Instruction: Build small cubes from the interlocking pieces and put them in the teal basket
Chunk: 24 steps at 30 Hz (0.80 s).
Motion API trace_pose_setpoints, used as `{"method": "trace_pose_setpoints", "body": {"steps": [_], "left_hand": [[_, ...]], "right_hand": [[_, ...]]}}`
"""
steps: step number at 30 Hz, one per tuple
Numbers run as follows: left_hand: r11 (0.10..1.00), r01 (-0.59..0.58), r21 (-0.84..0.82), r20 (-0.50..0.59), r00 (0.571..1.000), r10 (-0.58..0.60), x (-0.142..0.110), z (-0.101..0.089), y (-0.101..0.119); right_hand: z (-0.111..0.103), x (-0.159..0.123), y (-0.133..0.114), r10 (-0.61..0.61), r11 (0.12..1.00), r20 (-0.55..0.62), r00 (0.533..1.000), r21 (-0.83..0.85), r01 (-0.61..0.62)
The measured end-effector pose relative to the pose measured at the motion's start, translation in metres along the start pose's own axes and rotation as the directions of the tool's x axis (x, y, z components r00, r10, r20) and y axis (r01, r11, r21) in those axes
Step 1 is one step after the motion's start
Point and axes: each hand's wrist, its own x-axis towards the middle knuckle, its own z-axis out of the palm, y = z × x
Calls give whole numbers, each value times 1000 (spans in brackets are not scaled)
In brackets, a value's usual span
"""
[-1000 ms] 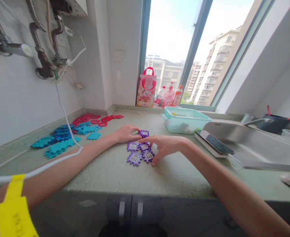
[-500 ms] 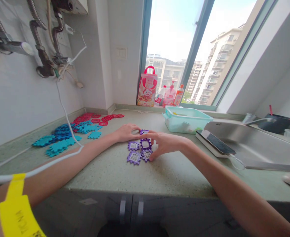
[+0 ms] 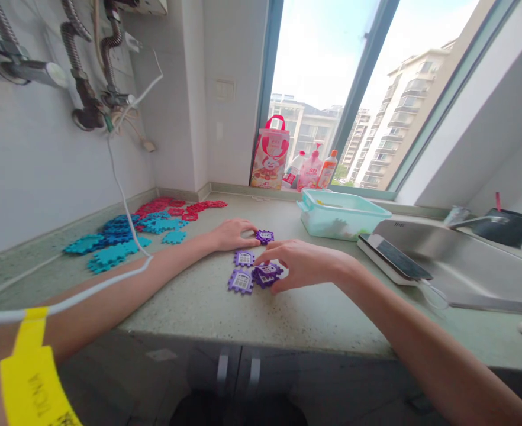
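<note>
My left hand (image 3: 234, 235) rests on the counter with its fingertips and thumb closing on the left edge of a purple interlocking tile (image 3: 265, 236) with a white window print. Nearer to me, my right hand (image 3: 309, 263) has fingers and thumb around a purple tile (image 3: 268, 270), which lies askew over another purple tile and partly hides it. Just left of that pair, two lighter purple window tiles lie flat: an upper one (image 3: 244, 258) and a lower one (image 3: 241, 281).
Blue tiles (image 3: 114, 254) and red tiles (image 3: 158, 206) lie in heaps at the back left. A white cable (image 3: 123, 195) hangs across my left forearm. A mint plastic bin (image 3: 343, 222), a phone (image 3: 396, 257) on a white block and a steel sink (image 3: 474, 269) are to the right.
My right hand has slid a purple tile from the middle of the group toward me, onto the one below it. The far tile now shows more clearly beside my left hand.
</note>
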Motion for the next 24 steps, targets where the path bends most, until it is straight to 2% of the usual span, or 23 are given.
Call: {"method": "trace_pose_setpoints", "body": {"steps": [3,6,12,16,20,24], "left_hand": [[1000,4,-4,1,1000,-4,-1,-1,1],[1000,6,-9,7,1000,-6,-1,-1,0],[1000,9,-14,7,1000,-8,0,1,-1],[1000,6,-11,1,1000,-6,1,1,-2],[1000,-6,-15,5,1000,6,2,1,-2],[999,-23,-24,1,1000,23,2,3,-2]], "right_hand": [[-3,-1,-1,5,998,15,1000,56,-5],[-3,-2,4,0,998,-21,1000,68,1],[6,4,12,38,993,11,999,108,-39],[10,8,17,87,990,-19,996,115,-84],[8,7,39,122,988,-176,977,119,-102],[10,9,75,218,976,-414,884,112,-188]]}}
